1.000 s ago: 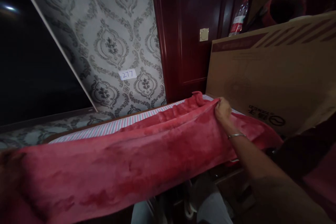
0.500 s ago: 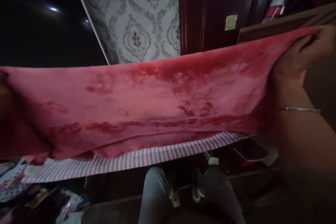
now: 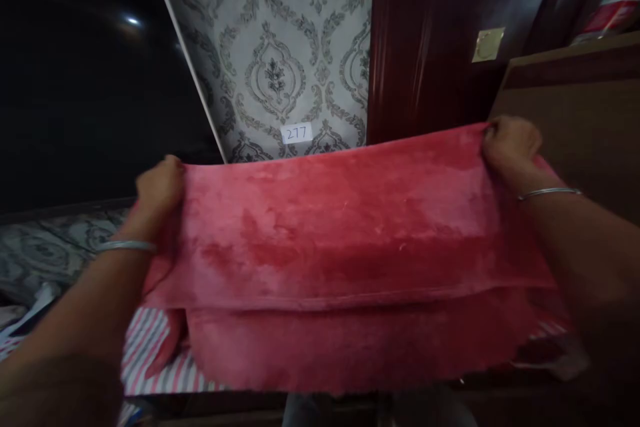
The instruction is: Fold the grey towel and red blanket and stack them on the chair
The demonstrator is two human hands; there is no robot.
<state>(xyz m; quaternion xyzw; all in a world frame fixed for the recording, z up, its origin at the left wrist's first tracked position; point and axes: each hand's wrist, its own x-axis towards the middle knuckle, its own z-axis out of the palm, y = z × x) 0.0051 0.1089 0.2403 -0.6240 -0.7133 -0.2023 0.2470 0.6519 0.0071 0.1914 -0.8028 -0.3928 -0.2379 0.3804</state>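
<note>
A pinkish-red plush cloth (image 3: 330, 233) is stretched between my two hands, its top edge taut and rising slightly to the right. My left hand (image 3: 163, 187) is closed round the upper left corner. At the upper right, my right hand (image 3: 513, 143) grips the same edge in a fist. Each wrist wears a thin metal bangle. The lower part of the cloth hangs in a fold over a striped pink, grey and white cloth (image 3: 193, 370), which shows at the lower left. What lies under the red cloth is hidden.
Behind stands a patterned wallpapered wall (image 3: 275, 73) with a paper label (image 3: 297, 133) reading 277. A large black glossy panel (image 3: 90, 80) fills the left. On the right are a dark red wooden door or cabinet (image 3: 435, 33), a cardboard box (image 3: 590, 100) and a bottle (image 3: 610, 10).
Both hands have come closer together and lower, and the left hand is now fully in view. The red cloth hangs down further, covering most of the striped cloth. The view has shifted left.
</note>
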